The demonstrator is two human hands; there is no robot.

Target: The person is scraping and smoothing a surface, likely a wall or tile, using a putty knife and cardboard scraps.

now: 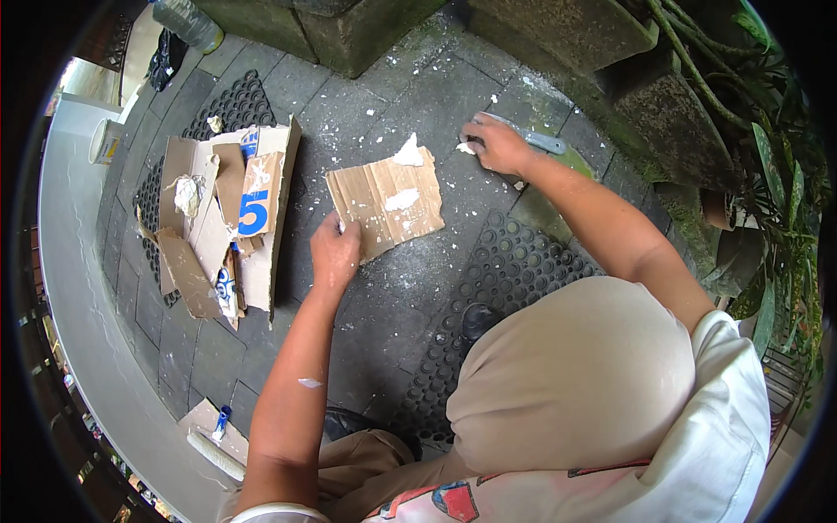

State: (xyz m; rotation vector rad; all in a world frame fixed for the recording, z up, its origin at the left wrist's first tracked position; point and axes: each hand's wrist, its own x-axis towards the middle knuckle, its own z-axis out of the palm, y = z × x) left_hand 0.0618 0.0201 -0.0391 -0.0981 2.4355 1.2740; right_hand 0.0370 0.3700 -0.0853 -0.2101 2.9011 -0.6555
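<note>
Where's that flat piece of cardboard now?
In the head view, the flat cardboard piece is near the centre, held at its left edge by the left hand, right of the cardboard box.

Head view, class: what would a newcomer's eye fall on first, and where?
Probably the torn brown corrugated cardboard sheet near the centre, bearing white flakes, its edge in the person's left hand. Next, further left, the open brown cardboard box of scraps. Then the right hand, upper right of centre, at a grey-handled tool.

I note white flake [309, 383] on forearm [292, 423] behind left hand's [334, 253] grip; further back, white short-sleeved shirt [719, 418], red print [455, 501]; beige trousers [567, 375].
</note>
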